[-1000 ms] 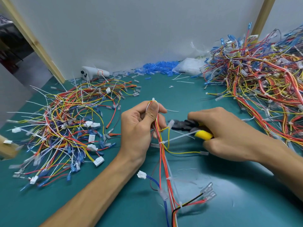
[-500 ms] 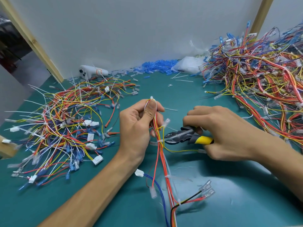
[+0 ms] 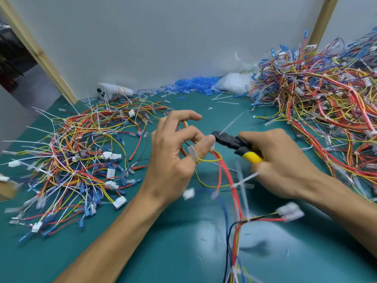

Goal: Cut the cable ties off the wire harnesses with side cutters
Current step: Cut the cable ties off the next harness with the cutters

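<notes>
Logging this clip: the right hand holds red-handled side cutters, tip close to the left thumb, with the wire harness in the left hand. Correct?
Only the colour is off: the head view shows yellow handles, not red. The right hand grips the side cutters, tip close to the thumb of the left hand, which pinches the wire harness.

No legible text, label, brand or number anywhere.

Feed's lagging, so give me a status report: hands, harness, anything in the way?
Left hand pinches the red-and-yellow wire harness. Right hand grips the yellow-handled black side cutters, white cable tie strip at their tip. Another white tie on harness; nothing blocking.
</notes>
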Tool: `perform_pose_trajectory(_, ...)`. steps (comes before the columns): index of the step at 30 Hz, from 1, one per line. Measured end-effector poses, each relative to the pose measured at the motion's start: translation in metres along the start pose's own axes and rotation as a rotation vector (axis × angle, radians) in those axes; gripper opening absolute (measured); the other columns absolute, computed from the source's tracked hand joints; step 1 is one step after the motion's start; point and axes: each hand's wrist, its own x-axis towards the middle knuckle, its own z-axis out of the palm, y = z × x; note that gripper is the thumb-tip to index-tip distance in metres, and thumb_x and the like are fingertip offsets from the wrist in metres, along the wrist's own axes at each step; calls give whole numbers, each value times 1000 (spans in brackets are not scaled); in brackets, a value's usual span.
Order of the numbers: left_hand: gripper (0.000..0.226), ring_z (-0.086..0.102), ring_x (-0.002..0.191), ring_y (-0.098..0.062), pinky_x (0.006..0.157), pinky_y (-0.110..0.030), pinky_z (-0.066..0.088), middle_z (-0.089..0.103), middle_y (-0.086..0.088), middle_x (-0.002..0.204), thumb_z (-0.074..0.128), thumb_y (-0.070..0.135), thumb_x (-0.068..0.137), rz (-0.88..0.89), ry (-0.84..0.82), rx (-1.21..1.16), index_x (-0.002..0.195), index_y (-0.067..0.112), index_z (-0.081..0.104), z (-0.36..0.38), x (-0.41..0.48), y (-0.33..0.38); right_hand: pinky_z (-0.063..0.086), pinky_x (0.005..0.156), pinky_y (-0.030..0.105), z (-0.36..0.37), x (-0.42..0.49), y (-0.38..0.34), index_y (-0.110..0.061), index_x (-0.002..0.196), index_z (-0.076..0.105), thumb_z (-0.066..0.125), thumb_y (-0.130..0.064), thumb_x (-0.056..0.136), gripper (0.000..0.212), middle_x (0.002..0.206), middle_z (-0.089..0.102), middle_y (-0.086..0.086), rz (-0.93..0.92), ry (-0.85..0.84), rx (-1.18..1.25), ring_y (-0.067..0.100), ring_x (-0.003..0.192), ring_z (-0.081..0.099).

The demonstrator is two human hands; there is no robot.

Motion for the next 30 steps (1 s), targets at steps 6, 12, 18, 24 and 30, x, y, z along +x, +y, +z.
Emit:
perform_pose_trajectory(6,49,40,135,-14,116,-49,24,48,11,146,60,75,77,0,-72,178,80,27,68,4,-1,3,36,52,53,-3,3,1,-24,69,38,54,-25,76,17,55,34,6,-9,0,25,41,64,33)
perform_pose_trajectory(12,31,27,149,-14,120,-43,24,34,9,161,76,56,71,-62,-108,143,88,31,78,10,-3,2,41,55,53,-6,4,0,-21,69,36,54,-28,72,19,56,38,2,-50,-29,-30,41,63,36)
perform_pose_trajectory(18,26,23,156,-19,123,-46,20,37,8,164,73,58,78,27,-5,180,90,37,83,7,-3,3,23,56,40,-5,4,0,-25,65,33,53,-28,68,20,56,27,0,15,27,41,43,65,32)
perform_pose_trajectory(24,41,32,150,-17,123,-49,26,39,-3,157,62,43,99,101,157,203,138,29,66,-2,0,1,20,56,37,-5,3,1,-32,66,43,53,-25,66,13,56,27,-1,58,32,211,22,62,21)
perform_pose_trajectory(30,65,48,142,-18,115,-49,40,54,-1,147,72,4,85,197,44,151,146,13,54,2,-3,-4,18,57,35,-7,4,1,-36,64,41,54,-21,65,20,59,28,5,55,21,227,19,63,19)
